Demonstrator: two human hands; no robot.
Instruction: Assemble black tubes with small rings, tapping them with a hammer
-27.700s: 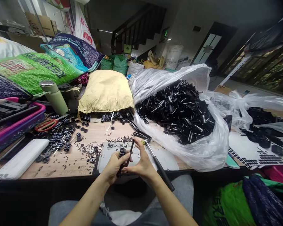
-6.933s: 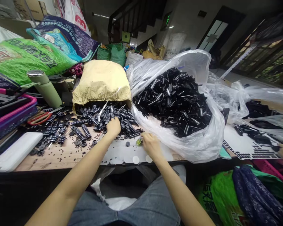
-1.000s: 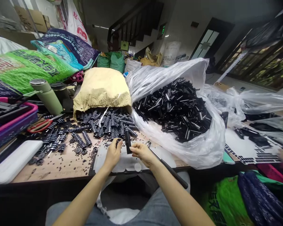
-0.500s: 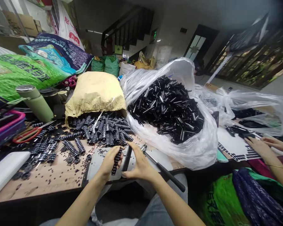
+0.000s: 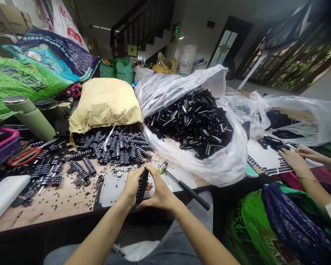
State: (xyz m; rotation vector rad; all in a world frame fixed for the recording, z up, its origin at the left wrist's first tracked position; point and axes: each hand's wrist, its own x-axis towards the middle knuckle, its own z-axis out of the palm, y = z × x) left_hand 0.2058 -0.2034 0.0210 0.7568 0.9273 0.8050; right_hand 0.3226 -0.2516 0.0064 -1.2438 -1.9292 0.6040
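Note:
My left hand [image 5: 130, 189] is closed around a black roller with rows of pale marks [image 5: 139, 188], held nearly upright above the table's front edge. My right hand [image 5: 162, 193] grips a smooth, dark, elongated plastic piece [image 5: 143, 180] between thumb and fingers. The two parts are side by side and look to be touching; fingers hide some of both. Beneath the hands is a pale grey board [image 5: 110, 189]. A hammer [image 5: 186, 187] with a black handle rests just right of my right hand. Similar marked rollers [image 5: 118, 147] spill from a yellow sack [image 5: 107, 99].
A clear plastic bag [image 5: 226, 173] heaped with black plastic pieces [image 5: 193, 121] stands behind the hammer. Leftward are red-handled scissors [image 5: 24, 156], a green flask [image 5: 30, 117], loose rollers and small scattered discs. At right, a co-worker's hands [image 5: 295, 162] work over a white board [image 5: 264, 156].
My right hand has brought the dark piece leftward against the roller in my left hand; before, a gap lay between them. The whole view has shifted slightly.

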